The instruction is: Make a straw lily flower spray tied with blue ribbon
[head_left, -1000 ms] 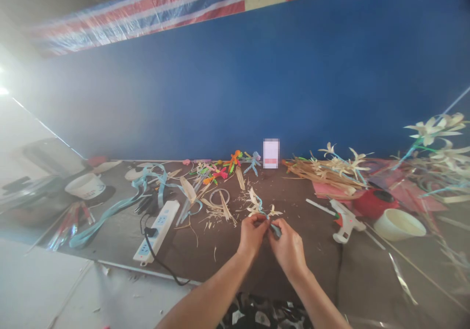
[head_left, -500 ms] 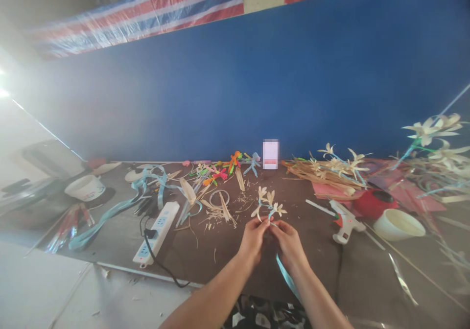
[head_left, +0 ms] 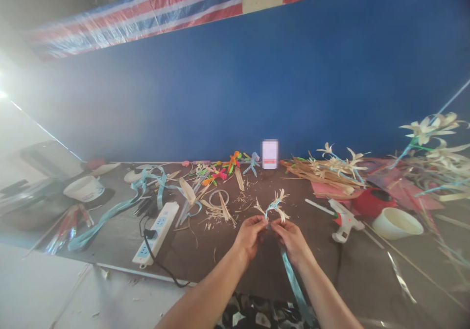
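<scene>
Between my hands a small spray of pale husk-like flowers (head_left: 278, 204) stands up on a stem wrapped in light blue. My left hand (head_left: 251, 236) pinches that stem just below the blossoms. Close on the right, my right hand (head_left: 292, 241) has its fingers closed on a light blue ribbon (head_left: 293, 280), whose long tail hangs past the wrist toward my lap. The exact spot where ribbon meets stem is hidden by the fingertips.
A white glue gun (head_left: 345, 221) lies to the right, near a cream bowl (head_left: 398, 223) and finished flowers (head_left: 352, 160). Leftward are a power strip (head_left: 156, 236), loose blue ribbon (head_left: 106, 219) and a white tub (head_left: 83, 188). Husk scraps (head_left: 220, 209) and pipe-cleaner figures (head_left: 234, 161) lie ahead.
The flower spray has turned and now leans to the right. My hands have moved slightly apart, and more of the hanging ribbon shows below my right hand.
</scene>
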